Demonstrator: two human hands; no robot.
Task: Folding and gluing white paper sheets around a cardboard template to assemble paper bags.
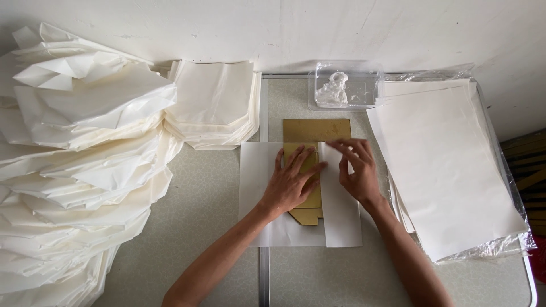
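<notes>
Seen from above, a speckled grey surface point(205, 199) holds paper work. At far left a tall heap of folded white paper bags point(74, 165) spills toward the middle, and just beside it, against the wall, sits a smaller neat stack of flat white bags point(213, 102). In the centre lies a white paper sheet point(256, 182) wrapped partly around a flat brown cardboard template point(315, 131), whose top sticks out beyond the paper. The left hand point(293, 182) lies flat with fingers spread, pressing the left flap and the cardboard down, gripping nothing. The right hand point(355, 167) pinches the edge of the right flap between thumb and fingertips, folding it over the cardboard. Behind them stands a clear plastic tub point(344, 85) holding what may be white paste. At right rests a thick pile of plain white sheets point(449, 170) on clear plastic wrap
</notes>
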